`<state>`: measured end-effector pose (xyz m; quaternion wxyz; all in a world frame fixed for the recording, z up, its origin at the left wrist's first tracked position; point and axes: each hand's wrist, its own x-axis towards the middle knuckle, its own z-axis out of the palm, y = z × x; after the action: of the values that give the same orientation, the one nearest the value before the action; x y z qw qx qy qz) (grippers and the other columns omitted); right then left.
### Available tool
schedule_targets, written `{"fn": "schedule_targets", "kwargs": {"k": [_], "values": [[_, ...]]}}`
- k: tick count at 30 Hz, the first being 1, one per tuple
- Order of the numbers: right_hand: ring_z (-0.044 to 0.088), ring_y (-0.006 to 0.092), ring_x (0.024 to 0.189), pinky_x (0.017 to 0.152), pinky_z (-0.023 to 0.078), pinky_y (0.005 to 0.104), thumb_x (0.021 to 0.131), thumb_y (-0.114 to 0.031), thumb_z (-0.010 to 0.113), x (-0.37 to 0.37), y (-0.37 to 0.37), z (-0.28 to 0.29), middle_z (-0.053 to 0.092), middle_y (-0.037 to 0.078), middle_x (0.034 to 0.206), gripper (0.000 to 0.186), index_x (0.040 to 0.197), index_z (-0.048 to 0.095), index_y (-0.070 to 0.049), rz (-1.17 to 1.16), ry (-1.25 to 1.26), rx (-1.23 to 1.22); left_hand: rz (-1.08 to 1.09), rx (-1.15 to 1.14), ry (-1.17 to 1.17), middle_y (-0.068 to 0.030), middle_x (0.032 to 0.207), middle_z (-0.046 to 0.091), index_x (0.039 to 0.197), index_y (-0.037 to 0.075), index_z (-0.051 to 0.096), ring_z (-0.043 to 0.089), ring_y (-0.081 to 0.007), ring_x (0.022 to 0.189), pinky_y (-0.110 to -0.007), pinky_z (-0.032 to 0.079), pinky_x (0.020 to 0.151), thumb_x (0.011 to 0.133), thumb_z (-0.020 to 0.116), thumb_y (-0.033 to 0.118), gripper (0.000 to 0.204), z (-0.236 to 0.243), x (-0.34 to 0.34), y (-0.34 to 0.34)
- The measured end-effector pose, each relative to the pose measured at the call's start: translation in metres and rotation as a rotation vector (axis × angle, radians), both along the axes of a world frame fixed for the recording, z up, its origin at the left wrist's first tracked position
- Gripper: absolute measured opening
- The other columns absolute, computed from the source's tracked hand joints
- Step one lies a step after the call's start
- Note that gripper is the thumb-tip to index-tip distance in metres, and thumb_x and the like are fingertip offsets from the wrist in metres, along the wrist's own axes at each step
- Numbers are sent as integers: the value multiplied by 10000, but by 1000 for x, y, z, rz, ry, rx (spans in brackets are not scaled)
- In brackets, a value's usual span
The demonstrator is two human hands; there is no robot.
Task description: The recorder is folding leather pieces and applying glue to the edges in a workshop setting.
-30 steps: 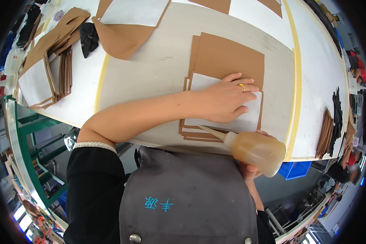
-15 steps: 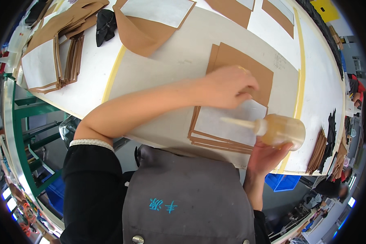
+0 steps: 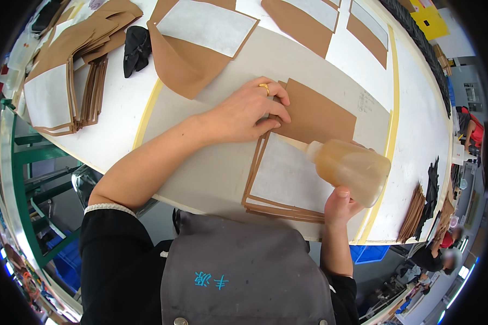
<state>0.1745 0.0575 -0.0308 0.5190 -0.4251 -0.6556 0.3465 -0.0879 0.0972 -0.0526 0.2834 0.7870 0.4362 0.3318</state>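
Observation:
My right hand (image 3: 341, 205) is wrapped round a translucent squeeze bottle (image 3: 352, 169) of amber liquid. The bottle is tilted, its narrow nozzle pointing left along the line where a white backing panel (image 3: 290, 173) meets brown material. Beneath it lies a stack of flat brown pieces (image 3: 317, 115), their edges slightly fanned out. At the stack's left edge is my left hand (image 3: 255, 111), a yellow ring on one finger. Its fingers are bent but apart, the tips touching the brown edge near the nozzle. Whether liquid is coming out cannot be made out.
More brown pieces with white panels (image 3: 206, 27) lie at the far side. A pile of folded brown pieces (image 3: 87, 86) and a black crumpled item (image 3: 137, 50) sit on the left. Brown strips (image 3: 412, 214) lie near the right edge. A blue bin (image 3: 370, 253) is below the table.
My left hand has moved left, from above the stack to its left edge. The bottle in my right hand has come left and tilted, its nozzle now at the panel's upper border.

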Motion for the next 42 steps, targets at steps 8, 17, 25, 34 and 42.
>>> {"fn": "schedule_targets", "kwargs": {"k": [8,17,25,34,42], "values": [[486,328,1221,971,458,473,686,-471,844,-13,10,-1,465,177,1266,1001,1380,273,-30,38,63,-31,4,35,1,-37,1147,555,951,87,711,474,-275,1154,-381,411,988,774,683,1,199,-2,0,1],[533,285,1155,928,463,408,762,-439,796,1,7,-4,495,173,1264,837,1325,385,24,-31,-45,20,17,30,-24,-32,1149,555,941,90,710,481,-268,1139,-376,422,968,774,686,-1,192,-2,2,-2],[561,158,963,832,456,306,811,-409,746,3,-1,1,594,74,1069,590,1147,556,38,-46,99,-163,13,50,-25,-29,1138,556,934,90,694,485,-261,1111,-366,433,928,782,675,-7,181,-3,1,-1],[562,180,990,866,449,336,806,-457,731,26,-29,-4,588,74,1091,622,1170,552,14,0,56,-335,1,38,-5,-38,1147,559,949,85,690,480,-267,1124,-372,418,949,796,672,18,168,-1,3,3],[509,276,1234,1046,464,427,954,-363,571,101,63,12,499,157,1325,560,1349,393,-8,-49,1029,-430,94,112,71,-48,1019,611,954,80,678,524,-276,1026,-388,425,920,803,696,110,155,5,13,11]]}}
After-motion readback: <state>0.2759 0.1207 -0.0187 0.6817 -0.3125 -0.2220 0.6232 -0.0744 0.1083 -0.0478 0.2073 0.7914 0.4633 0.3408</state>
